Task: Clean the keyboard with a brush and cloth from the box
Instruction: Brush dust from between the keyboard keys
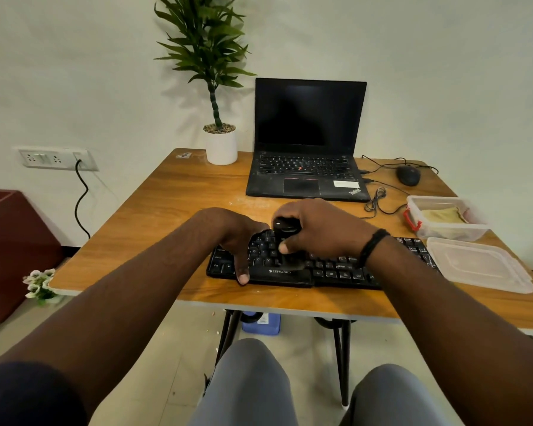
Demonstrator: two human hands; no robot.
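Brushing the keyboard (320,265) at the desk's (166,204) near edge

Our right hand (317,229) clamped the light, stiff brush (285,227) by its knob; our left hand (237,238) steadied the keys, fingers curled.

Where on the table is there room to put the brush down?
Bare wood lies on the table's left side, between the plant pot, the laptop and the keyboard. The right side is crowded: mouse, cables, open box with the cloth, and lid.

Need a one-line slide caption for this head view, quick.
Right hand grips a black brush over the keyboard while the left hand steadies it.
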